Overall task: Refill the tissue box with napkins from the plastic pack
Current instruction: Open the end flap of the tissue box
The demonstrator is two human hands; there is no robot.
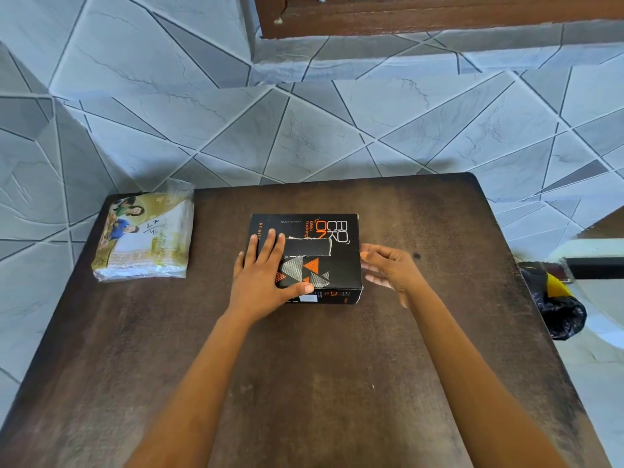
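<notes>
A black tissue box (324,244) with orange lettering is sitting near the middle of a dark brown tabletop (337,366), a long slot cut in its top. The left hand (261,280) is lying flat on the left part of the box's top, its fingers (266,244) spread and reaching up to the left end of the slot, its thumb stretching along the near top edge. It is pressing down on the box rather than gripping it. The right hand (388,268) is hovering just beside the box's right side, its fingers (371,256) loosely curled and open, the tips pointing at the box wall; whether they are touching it is hard to tell. Nothing is being held in that hand. The plastic pack (145,234) of napkins is lying well to the left of the left fingers, by the tabletop's far left corner, apart from the box. A black bag (560,312) is sitting past the tabletop's right edge, beyond the right fingers.
</notes>
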